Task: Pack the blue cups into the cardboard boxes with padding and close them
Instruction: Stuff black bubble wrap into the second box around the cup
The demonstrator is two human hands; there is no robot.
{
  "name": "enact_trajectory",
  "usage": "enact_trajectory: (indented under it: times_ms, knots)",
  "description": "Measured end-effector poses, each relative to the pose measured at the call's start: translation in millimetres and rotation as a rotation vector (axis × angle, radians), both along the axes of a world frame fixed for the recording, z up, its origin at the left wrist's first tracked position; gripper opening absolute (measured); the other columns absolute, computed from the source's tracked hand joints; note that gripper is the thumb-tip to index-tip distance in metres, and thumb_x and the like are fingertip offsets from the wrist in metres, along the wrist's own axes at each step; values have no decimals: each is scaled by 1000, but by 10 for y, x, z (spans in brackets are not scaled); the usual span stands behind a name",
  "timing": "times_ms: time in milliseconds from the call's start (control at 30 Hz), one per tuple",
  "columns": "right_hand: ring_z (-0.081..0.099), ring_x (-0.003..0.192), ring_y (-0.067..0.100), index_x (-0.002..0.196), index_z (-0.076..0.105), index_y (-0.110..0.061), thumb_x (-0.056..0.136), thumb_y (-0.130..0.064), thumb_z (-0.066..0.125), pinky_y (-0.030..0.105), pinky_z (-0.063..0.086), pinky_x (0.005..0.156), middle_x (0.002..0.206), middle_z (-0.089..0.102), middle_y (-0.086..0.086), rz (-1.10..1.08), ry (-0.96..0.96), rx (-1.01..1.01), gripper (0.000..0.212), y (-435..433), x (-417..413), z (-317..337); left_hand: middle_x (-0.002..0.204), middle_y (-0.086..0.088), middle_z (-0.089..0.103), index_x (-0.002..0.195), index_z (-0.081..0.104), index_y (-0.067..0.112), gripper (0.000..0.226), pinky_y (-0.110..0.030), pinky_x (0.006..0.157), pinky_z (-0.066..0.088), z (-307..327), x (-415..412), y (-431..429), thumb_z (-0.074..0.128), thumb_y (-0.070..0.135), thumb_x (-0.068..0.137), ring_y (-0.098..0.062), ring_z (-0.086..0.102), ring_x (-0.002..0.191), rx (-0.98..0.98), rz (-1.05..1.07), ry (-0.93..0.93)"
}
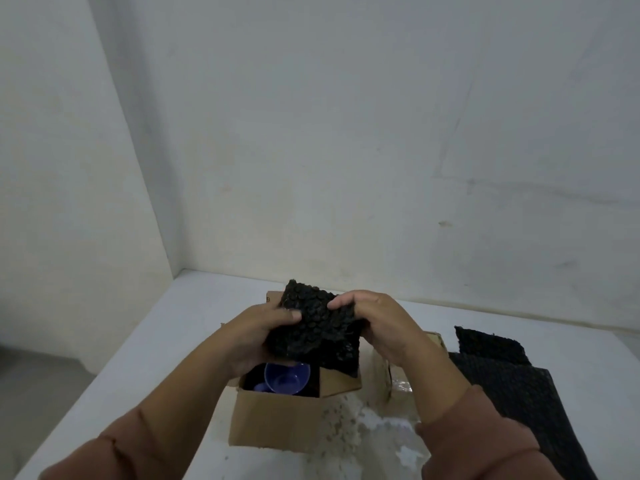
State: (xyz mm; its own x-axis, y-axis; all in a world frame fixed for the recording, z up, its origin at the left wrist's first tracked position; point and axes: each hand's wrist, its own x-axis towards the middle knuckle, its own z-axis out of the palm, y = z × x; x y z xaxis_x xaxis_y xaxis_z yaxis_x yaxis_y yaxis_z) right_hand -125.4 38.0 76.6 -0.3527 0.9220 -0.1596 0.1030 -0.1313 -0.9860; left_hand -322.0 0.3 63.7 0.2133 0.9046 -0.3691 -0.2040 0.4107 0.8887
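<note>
Fingers [341, 301] grip padding [311, 327] above box [277, 420] holding blue cup [287, 377].

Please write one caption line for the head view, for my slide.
The left hand and right hand grip a black padding sheet above an open cardboard box with a blue cup inside.

1. White table [194, 306]; far-left corner set into the meeting of two walls.
2. Open cardboard box [273, 420] near mid-table, flaps up.
3. Second cardboard box [434, 339] just right of it, mostly hidden.
4. Black padding sheets [519, 386] overlapping flat, toward the right edge.
5. Scuffed, speckled patch [349, 427] on the surface between the boxes, toward the near edge.
</note>
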Motion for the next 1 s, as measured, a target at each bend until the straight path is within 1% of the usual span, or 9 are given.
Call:
enact_trajectory:
  times_ms: [167,333,400,500,567,633,767,867,1000]
  knots:
    - [62,106,23,125,49,-25,91,-12,56,40,53,90,121,59,6,96,185,-149,37,12,-19,-132,105,-12,71,116,61,12,33,-32,62,59,-108,-47,8,50,-7,90,-27,68,92,21,98,-76]
    - [65,52,17,77,69,-18,85,13,51,24,55,50,77,66,13,57,-10,-83,37,9,-137,-216,104,-16,70,100,68,12,31,-30,58,59,-152,-136,2,44,-7,92,-29,68,90,20,90,-22]
    - [66,55,20,63,70,-11,85,16,44,24,55,51,76,66,15,53,11,-107,43,40,-142,-216,97,-16,71,90,69,8,34,-29,58,60,-168,-211,-7,38,-5,94,-28,70,84,17,72,-30]
    - [63,83,31,67,72,-2,79,2,44,35,56,68,90,65,19,62,42,-146,31,113,-160,-223,102,-17,71,94,69,0,34,-35,78,59,-178,-326,8,35,8,95,-29,68,95,21,-4,-64]
    - [64,89,32,74,72,-3,71,-17,62,43,56,83,90,68,14,81,-69,-108,17,152,-181,-245,107,-15,69,97,69,4,24,-32,80,57,-210,-349,22,47,10,94,-25,66,99,59,-63,116]
    - [62,84,22,83,67,-15,77,-23,70,34,55,80,87,65,1,159,-323,65,10,159,-207,-256,105,-10,66,96,67,20,18,-30,77,57,-319,-358,57,62,7,84,-22,65,95,143,-125,455]
    - [53,79,11,126,49,-31,84,-8,58,15,39,60,103,55,1,391,-769,282,49,116,-320,-313,92,11,66,86,43,44,39,-40,77,56,-525,-347,78,69,31,59,-17,64,86,256,-202,1017]
    - [54,107,21,127,54,-29,85,-7,52,24,41,75,127,57,3,541,-982,369,48,91,-380,-430,93,9,62,81,43,41,33,-32,72,53,-619,-340,81,71,28,69,-14,59,86,295,-298,1166]
    - [55,108,28,120,58,-25,85,-8,51,37,49,85,121,59,8,662,-1150,444,39,68,-445,-548,101,6,58,90,47,36,24,-27,74,47,-695,-340,92,64,21,82,-15,55,91,292,-526,1225]
